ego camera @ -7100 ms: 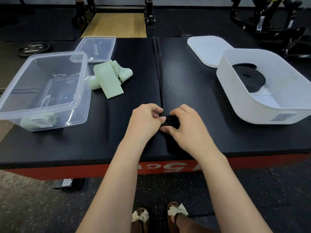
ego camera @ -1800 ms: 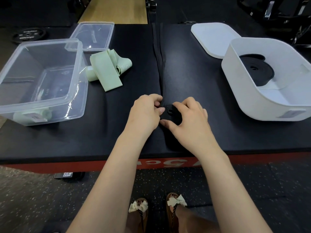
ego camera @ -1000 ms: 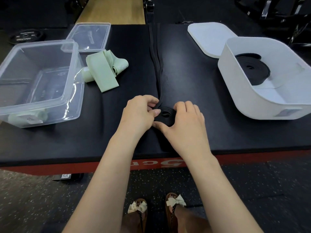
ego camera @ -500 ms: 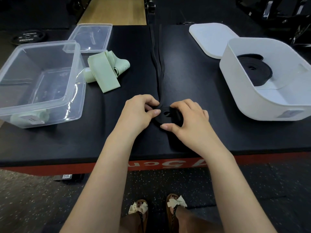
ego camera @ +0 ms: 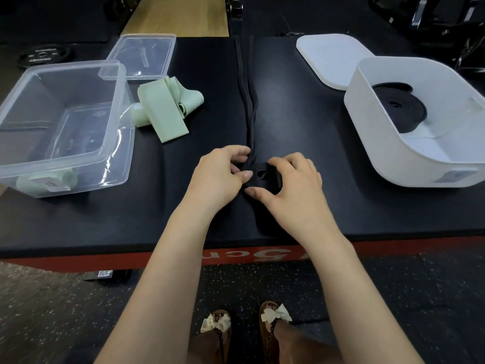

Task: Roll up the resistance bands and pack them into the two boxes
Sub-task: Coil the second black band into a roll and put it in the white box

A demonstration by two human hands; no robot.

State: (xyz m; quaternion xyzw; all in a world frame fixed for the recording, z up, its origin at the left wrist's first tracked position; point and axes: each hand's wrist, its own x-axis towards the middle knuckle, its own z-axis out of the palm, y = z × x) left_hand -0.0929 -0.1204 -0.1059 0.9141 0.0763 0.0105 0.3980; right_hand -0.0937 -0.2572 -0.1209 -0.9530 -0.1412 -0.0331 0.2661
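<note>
Black band [ego camera: 248,101]: flat matte rubber strip, near end wound into a small tight coil [ego camera: 263,177] at the worktop [ego camera: 301,143] centre; loose double tail runs straight away to the far edge. Left hand [ego camera: 220,177] curls on the coil's left side, thumb and fingertips pinching the strip where it feeds in. Right hand [ego camera: 291,187] cups the coil from the right, thumb on the near side, fingers arched over the top, so both hands grasp the band. Forearms come in from below, converging. Versus 0.5 s ago: coil a touch larger, tail slightly more bunched near the hands, grip much the same. White box [ego camera: 388,158]: opaque, rounded corners, holds another coiled black band [ego camera: 399,109]; its white lid [ego camera: 330,59] lies flat behind it. Clear plastic box [ego camera: 110,106] on the left, glossy, with a pale green roll [ego camera: 47,181] inside; clear lid [ego camera: 143,56] behind it. Loosely folded pale green band [ego camera: 165,109] just right of that box. Worktop is matte black padding with a red front edge.
</note>
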